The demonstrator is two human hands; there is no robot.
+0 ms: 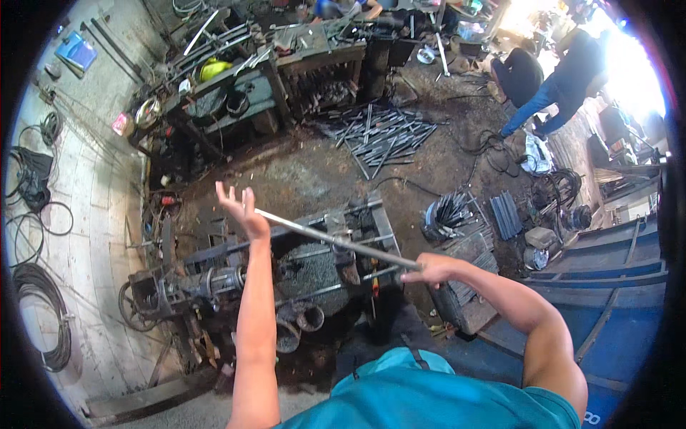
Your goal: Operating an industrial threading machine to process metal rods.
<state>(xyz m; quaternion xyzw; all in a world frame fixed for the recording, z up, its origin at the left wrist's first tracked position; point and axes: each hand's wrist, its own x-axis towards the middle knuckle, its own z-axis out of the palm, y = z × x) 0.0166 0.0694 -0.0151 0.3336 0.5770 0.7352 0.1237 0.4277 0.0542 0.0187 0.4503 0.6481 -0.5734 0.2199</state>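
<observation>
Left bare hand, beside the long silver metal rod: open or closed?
Open: the left hand has its fingers spread, not curled around the rod.

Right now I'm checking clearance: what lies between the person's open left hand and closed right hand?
In the head view, a long, thin grey metal rod spans from the left hand to the right hand.

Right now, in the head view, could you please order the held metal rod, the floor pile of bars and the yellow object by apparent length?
1. Metal rod
2. Pile of bars
3. Yellow object
</observation>
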